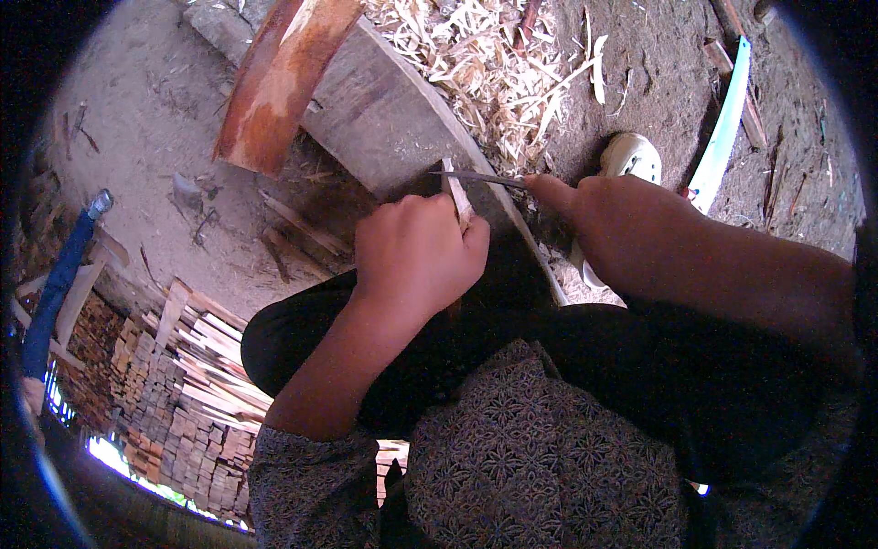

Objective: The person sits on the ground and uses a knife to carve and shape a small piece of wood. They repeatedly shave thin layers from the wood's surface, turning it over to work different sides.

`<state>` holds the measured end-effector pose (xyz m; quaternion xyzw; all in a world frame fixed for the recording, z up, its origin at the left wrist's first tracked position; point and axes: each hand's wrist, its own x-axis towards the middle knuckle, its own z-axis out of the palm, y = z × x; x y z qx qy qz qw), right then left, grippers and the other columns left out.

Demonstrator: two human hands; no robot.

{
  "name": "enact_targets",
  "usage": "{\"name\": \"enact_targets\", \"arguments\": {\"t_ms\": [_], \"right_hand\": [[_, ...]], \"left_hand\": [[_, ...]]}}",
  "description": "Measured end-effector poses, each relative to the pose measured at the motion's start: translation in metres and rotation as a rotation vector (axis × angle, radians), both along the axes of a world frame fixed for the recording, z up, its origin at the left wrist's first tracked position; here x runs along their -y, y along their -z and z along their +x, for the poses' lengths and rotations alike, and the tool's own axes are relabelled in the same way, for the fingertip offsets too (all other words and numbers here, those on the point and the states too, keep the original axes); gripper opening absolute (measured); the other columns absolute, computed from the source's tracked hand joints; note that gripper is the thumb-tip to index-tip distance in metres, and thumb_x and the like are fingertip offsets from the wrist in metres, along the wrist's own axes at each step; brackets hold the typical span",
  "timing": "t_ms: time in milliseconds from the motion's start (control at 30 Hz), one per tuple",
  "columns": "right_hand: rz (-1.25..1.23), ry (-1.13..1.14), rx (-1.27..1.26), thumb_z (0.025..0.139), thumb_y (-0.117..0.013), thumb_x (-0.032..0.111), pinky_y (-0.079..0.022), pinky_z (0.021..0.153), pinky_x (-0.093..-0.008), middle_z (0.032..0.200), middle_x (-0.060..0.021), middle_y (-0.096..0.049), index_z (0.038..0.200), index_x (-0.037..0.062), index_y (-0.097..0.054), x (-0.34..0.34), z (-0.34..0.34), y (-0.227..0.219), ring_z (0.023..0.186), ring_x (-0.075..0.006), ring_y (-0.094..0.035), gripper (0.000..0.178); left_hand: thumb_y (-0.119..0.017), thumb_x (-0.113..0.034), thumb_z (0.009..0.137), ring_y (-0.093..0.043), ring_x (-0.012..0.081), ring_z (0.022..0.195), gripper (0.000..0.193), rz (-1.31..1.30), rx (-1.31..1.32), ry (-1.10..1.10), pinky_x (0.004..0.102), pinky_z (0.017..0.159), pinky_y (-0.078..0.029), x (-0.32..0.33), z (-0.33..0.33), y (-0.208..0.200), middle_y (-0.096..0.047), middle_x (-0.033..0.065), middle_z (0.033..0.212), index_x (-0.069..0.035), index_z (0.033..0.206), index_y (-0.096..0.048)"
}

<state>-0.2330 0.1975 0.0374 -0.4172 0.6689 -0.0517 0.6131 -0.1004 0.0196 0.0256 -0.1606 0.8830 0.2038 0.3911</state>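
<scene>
My left hand [416, 247] is closed round a short, pale strip of wood [457, 197], whose upper end sticks out above the fist. From the right, my right hand [608, 215] grips a knife [485, 177], its handle hidden inside the fingers. The narrow dark blade points left and crosses the wood near its top end; whether it is cutting in cannot be made out. Both hands are in front of my dark-clad legs, over the near end of a broad grey plank [384, 110].
Wood shavings [498, 87] lie heaped beyond the plank. A reddish-brown slab [279, 101] rests across it. Stacked sticks [183, 421] fill the lower left, below a long blue object [59, 293]. Right of a pale clog [631, 156] lies a long pale-blue strip [724, 128].
</scene>
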Motion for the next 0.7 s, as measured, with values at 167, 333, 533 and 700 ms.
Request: {"name": "enact_targets", "arguments": {"t_ms": [167,333,533,700], "right_hand": [[0.016,0.003,-0.012,0.084,-0.058,0.003,-0.055,0.072,-0.0509,0.088,-0.0249,-0.067,0.138,0.0011,-0.041,0.01,0.003,0.021,0.087,-0.041,-0.069,0.056],[0.089,-0.025,0.021,0.084,-0.06,0.004,-0.055,0.073,-0.0516,0.084,-0.0257,-0.068,0.132,0.0015,-0.043,0.023,-0.008,0.019,0.085,-0.0427,-0.07,0.051],[-0.163,0.129,-0.007,0.083,-0.062,0.006,-0.055,0.074,-0.0532,0.085,-0.027,-0.068,0.129,0.0023,-0.046,0.011,-0.006,-0.005,0.087,-0.044,-0.069,0.048],[-0.104,-0.096,-0.043,0.082,-0.066,0.006,-0.055,0.074,-0.0528,0.086,-0.0269,-0.068,0.136,0.0044,-0.04,0.029,-0.001,0.018,0.087,-0.0449,-0.069,0.06]], "left_hand": [[-0.063,-0.032,0.083,-0.069,0.0402,0.067,0.033,0.037,-0.006,-0.003,0.0498,0.066,-0.057,-0.002,-0.003,0.002,-0.067,0.0217,0.069,-0.003,0.069,-0.07],[-0.064,-0.031,0.082,-0.069,0.0403,0.066,0.032,0.028,-0.031,-0.01,0.0496,0.065,-0.057,0.001,0.001,0.001,-0.067,0.0214,0.069,-0.003,0.068,-0.07],[-0.064,-0.031,0.082,-0.069,0.0409,0.067,0.032,0.029,-0.085,0.02,0.0496,0.066,-0.057,0.003,0.001,0.002,-0.067,0.0218,0.069,-0.003,0.069,-0.071],[-0.063,-0.033,0.083,-0.069,0.0414,0.068,0.034,0.05,-0.07,-0.008,0.0499,0.068,-0.057,0.002,0.003,0.002,-0.068,0.0227,0.07,-0.002,0.07,-0.071]]}}
